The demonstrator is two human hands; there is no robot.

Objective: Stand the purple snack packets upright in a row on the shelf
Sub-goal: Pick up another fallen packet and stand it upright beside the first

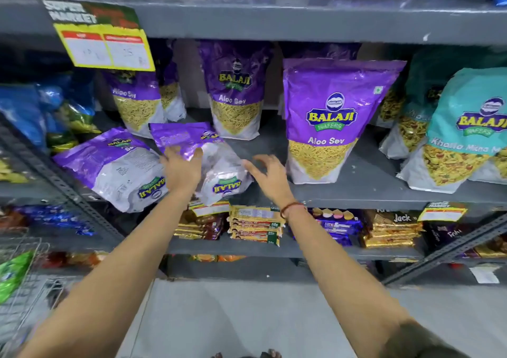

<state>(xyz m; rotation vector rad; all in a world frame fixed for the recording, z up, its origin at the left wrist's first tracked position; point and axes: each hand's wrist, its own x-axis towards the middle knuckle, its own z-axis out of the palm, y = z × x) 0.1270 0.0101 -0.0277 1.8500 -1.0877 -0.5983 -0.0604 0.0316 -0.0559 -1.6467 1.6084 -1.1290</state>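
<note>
Two purple Aloo Sev packets lie flat, back side up, at the front of the grey shelf (356,190): one on the left (115,165) and one in the middle (216,163). My left hand (182,167) rests with spread fingers on the middle lying packet. My right hand (270,175) hovers open just right of it, holding nothing. Upright purple packets stand further back on the left (135,102), at the centre (236,91), and nearer the front on the right (329,119).
Teal Balaji packets (466,135) stand at the right of the same shelf, blue bags (33,116) at the left. A yellow price sign (101,39) hangs from the shelf above. Biscuit packs (255,226) fill the shelf below. A wire basket (19,275) sits at lower left.
</note>
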